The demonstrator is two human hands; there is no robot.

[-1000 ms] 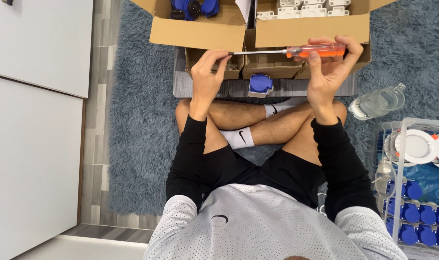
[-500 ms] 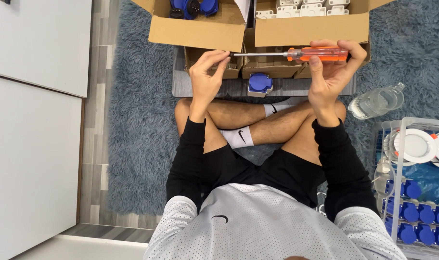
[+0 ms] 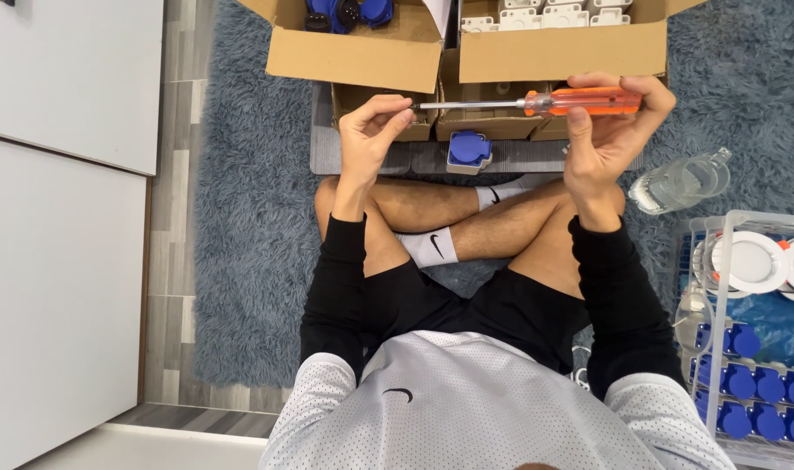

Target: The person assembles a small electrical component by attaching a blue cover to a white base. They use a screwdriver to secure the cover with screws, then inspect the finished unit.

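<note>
Screwdriver held level between both hands above the crossed legs

The orange handle of the screwdriver was clasped in the right hand; its tip was pinched by the left hand, just before the cardboard boxes, a blue socket part lying below

Black long sleeves, grey mesh jersey, black shorts, white socks
</note>
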